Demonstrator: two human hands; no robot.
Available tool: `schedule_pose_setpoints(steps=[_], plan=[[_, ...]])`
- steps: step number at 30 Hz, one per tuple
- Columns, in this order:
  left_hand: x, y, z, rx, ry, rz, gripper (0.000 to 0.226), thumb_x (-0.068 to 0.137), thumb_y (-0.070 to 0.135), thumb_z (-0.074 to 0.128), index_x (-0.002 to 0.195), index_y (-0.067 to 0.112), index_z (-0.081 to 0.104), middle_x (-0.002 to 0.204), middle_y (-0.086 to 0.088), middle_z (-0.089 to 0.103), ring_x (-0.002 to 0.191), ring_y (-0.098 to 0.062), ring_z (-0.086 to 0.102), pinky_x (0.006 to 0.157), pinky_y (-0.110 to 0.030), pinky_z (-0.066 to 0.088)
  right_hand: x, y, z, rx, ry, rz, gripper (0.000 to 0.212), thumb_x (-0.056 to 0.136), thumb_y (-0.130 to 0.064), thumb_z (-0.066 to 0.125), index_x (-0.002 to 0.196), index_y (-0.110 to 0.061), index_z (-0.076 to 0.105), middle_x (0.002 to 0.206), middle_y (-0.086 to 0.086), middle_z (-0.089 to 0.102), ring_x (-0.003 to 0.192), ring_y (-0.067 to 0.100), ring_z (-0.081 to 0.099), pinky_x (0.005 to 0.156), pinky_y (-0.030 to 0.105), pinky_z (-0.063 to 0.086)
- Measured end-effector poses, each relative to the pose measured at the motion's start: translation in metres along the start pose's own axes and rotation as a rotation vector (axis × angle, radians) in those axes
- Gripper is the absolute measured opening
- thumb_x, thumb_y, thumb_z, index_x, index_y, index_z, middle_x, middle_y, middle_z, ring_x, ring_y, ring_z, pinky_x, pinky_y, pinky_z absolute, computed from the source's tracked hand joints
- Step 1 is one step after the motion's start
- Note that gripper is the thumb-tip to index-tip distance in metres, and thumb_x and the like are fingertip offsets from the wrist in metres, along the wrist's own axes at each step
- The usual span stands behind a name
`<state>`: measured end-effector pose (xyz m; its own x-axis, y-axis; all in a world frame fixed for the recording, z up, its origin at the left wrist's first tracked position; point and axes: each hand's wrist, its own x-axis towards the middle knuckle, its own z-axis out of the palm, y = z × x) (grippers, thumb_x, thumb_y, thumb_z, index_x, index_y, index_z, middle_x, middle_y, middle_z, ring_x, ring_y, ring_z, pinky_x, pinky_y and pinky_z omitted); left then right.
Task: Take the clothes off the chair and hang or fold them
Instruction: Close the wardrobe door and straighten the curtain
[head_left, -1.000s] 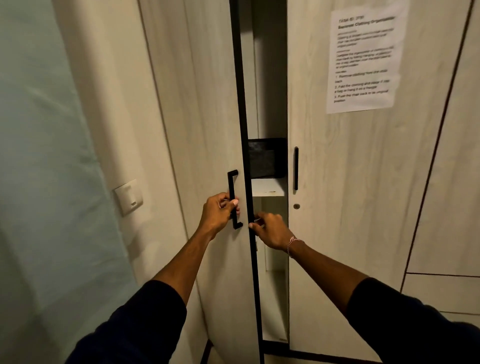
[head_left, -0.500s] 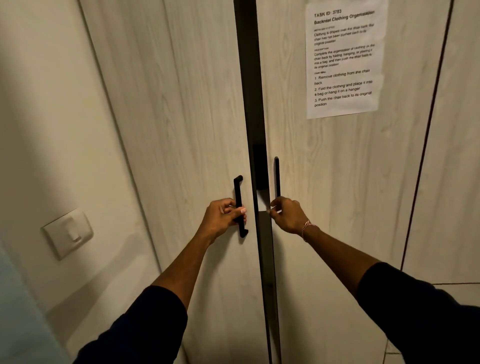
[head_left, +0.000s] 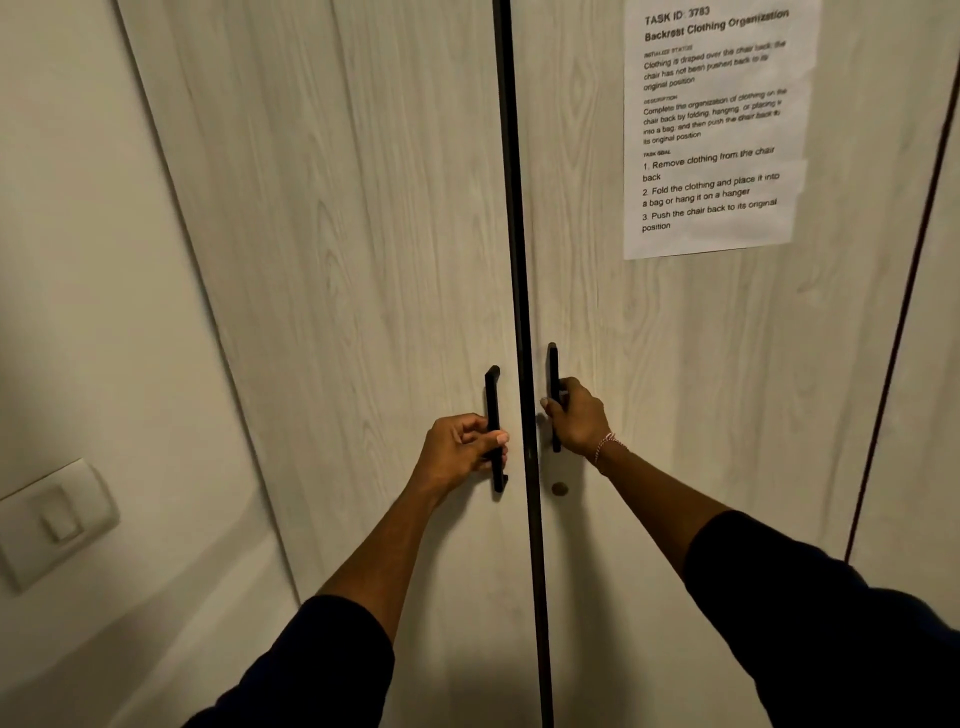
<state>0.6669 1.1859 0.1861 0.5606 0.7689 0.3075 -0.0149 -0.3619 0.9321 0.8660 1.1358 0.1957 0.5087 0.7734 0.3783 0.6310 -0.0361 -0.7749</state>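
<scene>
Now, sleeves: two dark sleeves (head_left: 322, 670) enter from the lower edge of the frame, pushed up so the forearms are bare.
Left hand: the left hand (head_left: 457, 449) is at lower centre, arm stretched forward and up; its fingers are curled round the left handle (head_left: 493, 428), with the thumb across the front of the bar.
Right hand: the right hand (head_left: 576, 415) is just right of centre and a little higher; its fingers wrap the right handle (head_left: 554, 395), and a thin bracelet (head_left: 608, 444) sits on the wrist.
Handles: both are black bars with the long axis vertical, one on each side of the dark seam (head_left: 514, 260), near to each other but apart.
Doors: the left door (head_left: 363, 234) and the right door (head_left: 675, 364) are pale wood grain; only the narrow dark seam shows between them.
Edges and room: a plain wall (head_left: 78, 260) with a light switch (head_left: 52, 519) is at the left; another panel edge runs down the far right.
Paper: a printed sheet (head_left: 714, 130) is stuck on the right door, upper right.
Clothes and chair: I cannot see them in this view.
</scene>
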Motion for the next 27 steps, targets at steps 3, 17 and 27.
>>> schedule_pose_setpoints(steps=[3,17,27], plan=[[0.012,-0.004,0.005,-0.011,0.039,-0.007,0.019,0.089,0.012,0.072,0.101,-0.003,0.071,0.089,-0.02,0.074,0.083,-0.031,0.074,0.078,-0.036,0.062,0.002,0.009,0.004,0.041,0.065,-0.033,0.029,0.1,-0.015,0.058,0.125,0.001,0.059,0.113,0.018,0.069,0.102,0.031,0.065,0.082,0.027,0.045],[0.039,-0.005,0.017,0.023,0.103,-0.007,0.017,0.087,0.012,0.075,0.096,-0.003,0.073,0.085,-0.021,0.074,0.078,-0.03,0.073,0.068,-0.029,0.062,-0.01,0.014,-0.002,-0.01,0.139,-0.116,0.021,0.097,-0.018,0.065,0.112,-0.003,0.07,0.091,0.003,0.067,0.074,0.011,0.057,0.061,-0.001,0.038],[0.061,-0.01,0.021,0.011,0.125,-0.024,0.017,0.085,0.014,0.078,0.095,0.001,0.074,0.084,-0.015,0.076,0.078,-0.024,0.075,0.064,-0.024,0.06,-0.003,0.022,0.002,-0.019,0.158,-0.159,0.02,0.097,-0.019,0.065,0.107,-0.004,0.072,0.093,0.01,0.074,0.075,0.014,0.061,0.062,0.0,0.039]])
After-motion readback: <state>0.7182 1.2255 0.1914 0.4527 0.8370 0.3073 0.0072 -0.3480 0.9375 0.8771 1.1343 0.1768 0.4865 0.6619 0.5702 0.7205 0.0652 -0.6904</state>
